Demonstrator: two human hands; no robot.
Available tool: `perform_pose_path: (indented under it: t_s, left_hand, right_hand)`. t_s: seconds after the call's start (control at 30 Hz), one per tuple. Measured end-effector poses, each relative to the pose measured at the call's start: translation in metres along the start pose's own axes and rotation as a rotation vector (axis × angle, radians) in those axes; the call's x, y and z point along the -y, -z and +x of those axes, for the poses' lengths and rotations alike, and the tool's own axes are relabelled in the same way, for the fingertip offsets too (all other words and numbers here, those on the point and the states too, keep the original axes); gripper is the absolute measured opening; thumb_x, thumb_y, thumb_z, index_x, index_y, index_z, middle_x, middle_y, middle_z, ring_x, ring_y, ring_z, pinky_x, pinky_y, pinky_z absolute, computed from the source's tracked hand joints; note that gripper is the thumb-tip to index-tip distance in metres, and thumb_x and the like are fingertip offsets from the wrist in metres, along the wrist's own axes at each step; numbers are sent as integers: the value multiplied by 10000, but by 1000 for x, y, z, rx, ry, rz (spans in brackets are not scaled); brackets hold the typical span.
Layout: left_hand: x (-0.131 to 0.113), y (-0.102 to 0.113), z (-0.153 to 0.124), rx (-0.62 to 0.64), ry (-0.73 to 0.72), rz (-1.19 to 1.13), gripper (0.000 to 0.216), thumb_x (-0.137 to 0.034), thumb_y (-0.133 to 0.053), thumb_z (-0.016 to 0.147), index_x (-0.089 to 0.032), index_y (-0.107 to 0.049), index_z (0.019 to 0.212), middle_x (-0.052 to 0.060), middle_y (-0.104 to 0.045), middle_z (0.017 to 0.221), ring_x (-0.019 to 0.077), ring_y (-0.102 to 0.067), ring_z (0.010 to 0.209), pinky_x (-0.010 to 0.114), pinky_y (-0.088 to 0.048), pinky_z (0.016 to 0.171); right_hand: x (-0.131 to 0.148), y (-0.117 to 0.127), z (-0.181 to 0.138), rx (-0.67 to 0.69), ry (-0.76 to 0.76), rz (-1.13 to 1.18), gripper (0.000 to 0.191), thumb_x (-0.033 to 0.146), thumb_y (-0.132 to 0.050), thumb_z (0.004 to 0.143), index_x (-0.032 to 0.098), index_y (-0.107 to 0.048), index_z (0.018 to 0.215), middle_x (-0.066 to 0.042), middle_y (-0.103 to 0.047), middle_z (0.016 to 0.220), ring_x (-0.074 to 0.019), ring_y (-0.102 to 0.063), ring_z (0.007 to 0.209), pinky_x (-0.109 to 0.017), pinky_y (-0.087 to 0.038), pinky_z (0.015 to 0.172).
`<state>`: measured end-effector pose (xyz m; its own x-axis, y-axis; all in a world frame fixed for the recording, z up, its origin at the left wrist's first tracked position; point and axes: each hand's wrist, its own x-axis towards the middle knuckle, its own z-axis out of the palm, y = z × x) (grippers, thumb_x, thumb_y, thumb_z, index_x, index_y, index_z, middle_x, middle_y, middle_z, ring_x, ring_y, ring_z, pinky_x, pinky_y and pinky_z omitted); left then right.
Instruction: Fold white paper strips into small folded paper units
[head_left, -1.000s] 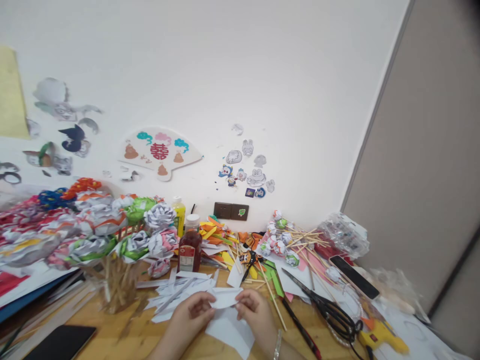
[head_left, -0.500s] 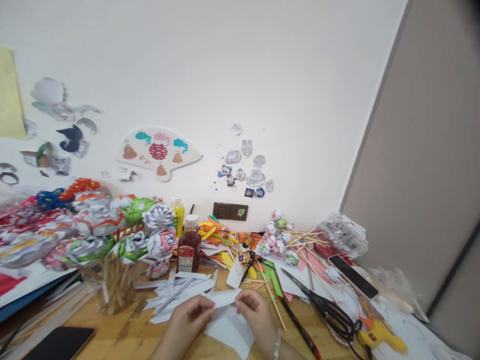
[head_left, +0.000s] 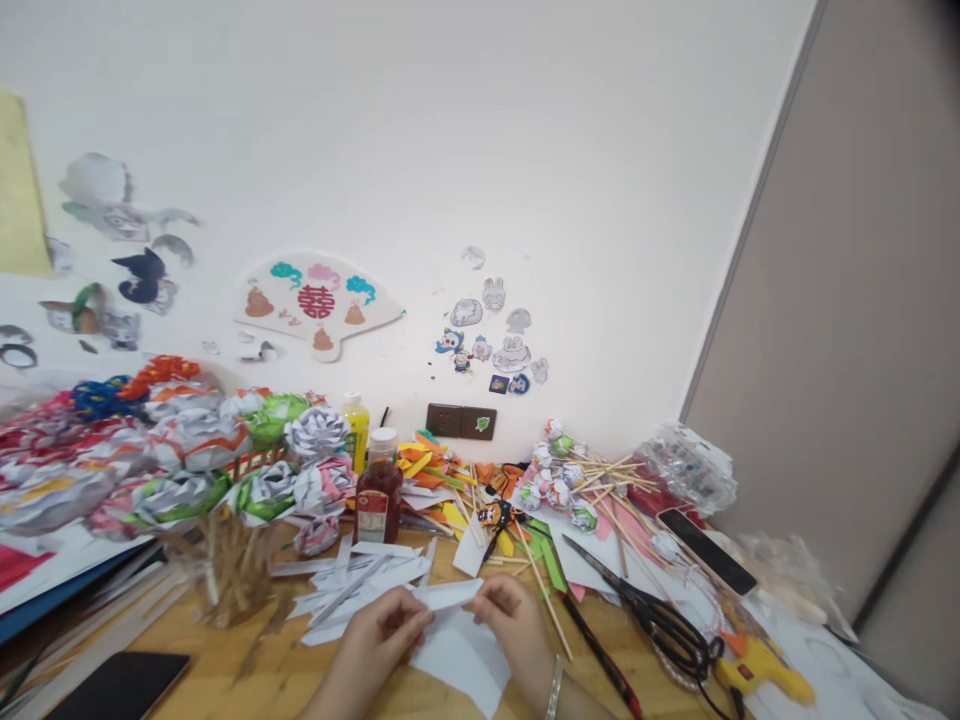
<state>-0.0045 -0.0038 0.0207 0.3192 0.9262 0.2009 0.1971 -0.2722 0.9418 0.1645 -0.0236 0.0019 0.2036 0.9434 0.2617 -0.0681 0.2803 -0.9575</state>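
A narrow folded strip of white paper [head_left: 452, 595] is pinched at its left end by my left hand [head_left: 388, 630] and at its right end by my right hand [head_left: 516, 625]. Under it, a larger white paper sheet [head_left: 466, 660] lies on the wooden table between my wrists. Just beyond my left hand spreads a loose pile of white paper strips [head_left: 360, 580]. Near my right hand are a thin wooden stick [head_left: 546, 600] and a black-and-red pen-like tool [head_left: 600, 655].
Paper flowers [head_left: 187, 450] on sticks crowd the left. A red-brown bottle [head_left: 379, 490] and yellow bottle [head_left: 357, 430] stand ahead. Rightward lie black scissors [head_left: 652, 615], a yellow glue gun [head_left: 765, 672] and a phone [head_left: 706, 552]. Another dark phone [head_left: 120, 687] lies front left.
Both hands keep their pinch on the paper strip. It has shifted very slightly and looks a little narrower, its fold tilted differently. Everything else stays put.
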Motion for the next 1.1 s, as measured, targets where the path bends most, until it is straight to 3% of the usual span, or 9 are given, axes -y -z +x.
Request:
perform_pose_path:
  t_s: [0.33, 0.77, 0.93, 1.1]
  left_hand:
    - [15, -8, 7, 30, 148, -199, 296, -434, -574, 554, -174, -436, 521, -68, -492, 355, 69, -400, 304, 172, -291, 347]
    - [12, -8, 5, -1, 95, -173, 259, -353, -578, 587, -185, -401, 499, -64, -510, 341, 82, -433, 328, 180, -315, 377]
    - [14, -10, 3, 3, 140, -190, 284, -382, -571, 576, -194, -370, 505, -69, -497, 319, 77, -416, 296, 172, -295, 347]
    - [17, -12, 5, 5, 141, -267, 326, -410, -586, 554, -217, -328, 603, -112, -459, 314, 74, -405, 272, 153, -282, 310]
  right_hand:
    - [4, 0, -5, 9, 19, -32, 154, 233, -644, 571, 145, -522, 536, 47, -482, 472, -102, -452, 468, -208, -324, 473]
    - [-2, 0, -3, 7, 6, -59, 219, 264, -643, 566, 158, -460, 507, 47, -469, 465, -100, -441, 457, -207, -320, 469]
    - [-3, -1, -2, -24, 3, -85, 214, 230, -635, 559, 160, -440, 505, 58, -446, 470, -90, -414, 448, -195, -302, 449]
    - [-4, 0, -2, -5, -27, -109, 174, 207, -623, 561, 157, -459, 532, 67, -428, 458, -85, -394, 434, -188, -283, 430]
